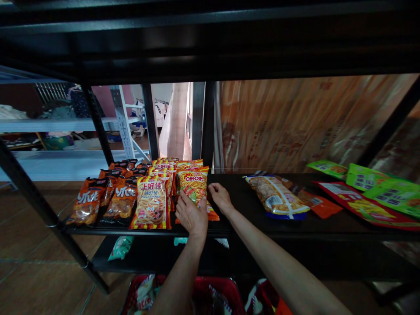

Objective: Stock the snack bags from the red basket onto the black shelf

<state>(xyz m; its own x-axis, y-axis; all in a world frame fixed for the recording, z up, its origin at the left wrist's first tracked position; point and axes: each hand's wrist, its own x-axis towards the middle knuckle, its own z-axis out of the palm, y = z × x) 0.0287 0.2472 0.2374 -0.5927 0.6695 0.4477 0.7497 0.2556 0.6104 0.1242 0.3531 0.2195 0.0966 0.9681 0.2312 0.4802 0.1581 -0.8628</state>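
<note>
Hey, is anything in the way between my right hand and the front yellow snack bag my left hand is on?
Nothing visible. The right hand is right beside the yellow snack bag's right edge; the left hand covers only part of its front.

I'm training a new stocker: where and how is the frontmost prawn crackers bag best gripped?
Probably pinch the prawn crackers bag by its top seal, from above and in front: it stands facing the shelf's front, seal uppermost.
</note>
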